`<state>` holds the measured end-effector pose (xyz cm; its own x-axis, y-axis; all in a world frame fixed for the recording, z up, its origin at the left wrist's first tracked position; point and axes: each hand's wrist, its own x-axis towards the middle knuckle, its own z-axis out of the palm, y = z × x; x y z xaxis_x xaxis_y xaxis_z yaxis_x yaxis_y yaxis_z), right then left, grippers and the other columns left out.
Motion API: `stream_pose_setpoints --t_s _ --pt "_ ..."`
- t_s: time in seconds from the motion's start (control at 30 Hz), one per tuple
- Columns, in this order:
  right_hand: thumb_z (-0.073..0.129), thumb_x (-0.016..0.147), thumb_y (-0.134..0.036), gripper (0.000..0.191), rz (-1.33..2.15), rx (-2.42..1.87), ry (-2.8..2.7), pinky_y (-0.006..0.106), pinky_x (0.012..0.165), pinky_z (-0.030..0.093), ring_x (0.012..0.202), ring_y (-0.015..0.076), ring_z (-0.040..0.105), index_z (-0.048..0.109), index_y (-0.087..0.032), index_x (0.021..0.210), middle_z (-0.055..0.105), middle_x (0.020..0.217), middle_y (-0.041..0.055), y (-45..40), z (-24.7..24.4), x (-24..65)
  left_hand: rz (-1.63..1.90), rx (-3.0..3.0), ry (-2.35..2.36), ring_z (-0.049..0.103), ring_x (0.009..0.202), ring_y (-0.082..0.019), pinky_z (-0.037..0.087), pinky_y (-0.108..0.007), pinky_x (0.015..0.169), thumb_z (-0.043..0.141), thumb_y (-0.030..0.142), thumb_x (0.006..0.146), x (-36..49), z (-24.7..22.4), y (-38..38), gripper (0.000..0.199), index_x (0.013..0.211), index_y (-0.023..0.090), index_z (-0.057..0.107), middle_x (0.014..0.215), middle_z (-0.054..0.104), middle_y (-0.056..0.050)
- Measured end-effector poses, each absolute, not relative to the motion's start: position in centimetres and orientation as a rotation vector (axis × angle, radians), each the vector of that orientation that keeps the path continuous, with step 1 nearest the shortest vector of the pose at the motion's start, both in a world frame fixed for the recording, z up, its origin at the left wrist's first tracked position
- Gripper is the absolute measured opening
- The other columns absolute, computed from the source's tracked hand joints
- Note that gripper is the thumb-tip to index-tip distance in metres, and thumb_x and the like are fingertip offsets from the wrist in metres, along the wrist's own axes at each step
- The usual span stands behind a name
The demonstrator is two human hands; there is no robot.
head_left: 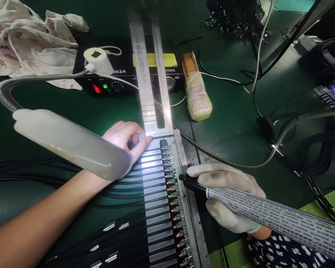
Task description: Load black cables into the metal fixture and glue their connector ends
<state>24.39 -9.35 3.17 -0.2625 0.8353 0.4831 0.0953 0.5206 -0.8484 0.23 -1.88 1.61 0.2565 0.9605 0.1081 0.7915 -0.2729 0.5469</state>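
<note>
My bare left hand point(128, 136) grips the far left corner of a long metal fixture point(180, 150), its thumb on the top face and its fingers curled beside it. Across the fixture lies a row of black cables point(156, 191), their stripped ends showing coloured wires at small metal connectors point(175, 203). In a white glove, my right hand point(230, 195) is closed round a printed glue tube point(257, 208) with a black nozzle. The nozzle tip is right by one of the connectors; whether it touches I cannot tell. A slotted metal bar point(143, 74) stretches away from the fixture's far end.
A gooseneck lamp point(69, 143) hangs over my left wrist, partly hiding it. Behind stand a black control box point(123, 82) and a wrapped block point(197, 87). Cloth point(36, 41) lies at far left. A hose point(234, 162) and loose black cables point(304, 160) cross the right side.
</note>
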Motion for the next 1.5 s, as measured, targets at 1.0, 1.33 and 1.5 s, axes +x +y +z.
stream_pose_setpoints --t_s 1.0,1.33,1.5 --pt "0.058 0.068 -0.004 0.032 0.823 -0.824 -1.672 0.029 0.068 0.063 0.08 0.022 0.072 0.071 -0.009 0.097 0.073 0.093 0.0137 -10.6 3.3 24.4 0.566 2.167 1.6 0.052 0.073 -0.02 0.041 -0.032 0.056 0.051 0.039 0.088 0.1 1.5 -1.7 0.023 0.077 0.02 0.058 0.073 0.055 -0.005" --pt "0.058 0.067 -0.002 0.036 0.857 -0.813 -1.692 0.031 0.069 0.063 0.082 0.0232 0.072 0.07 -0.009 0.1 0.073 0.095 0.0142 -10.5 3.3 24.6 0.573 2.185 1.606 0.054 0.072 -0.02 0.042 -0.031 0.057 0.051 0.039 0.087 0.2 1.6 -1.8 0.022 0.075 0.022 0.057 0.072 0.056 -0.003" --pt "0.059 0.069 -0.002 0.035 0.891 -0.799 -1.717 0.03 0.071 0.063 0.084 0.0227 0.071 0.069 -0.008 0.101 0.071 0.099 0.0166 -10.1 3.6 24.7 0.579 2.19 1.603 0.053 0.072 -0.02 0.042 -0.033 0.06 0.05 0.039 0.088 0.2 1.6 -1.8 0.023 0.076 0.021 0.057 0.072 0.055 -0.004"
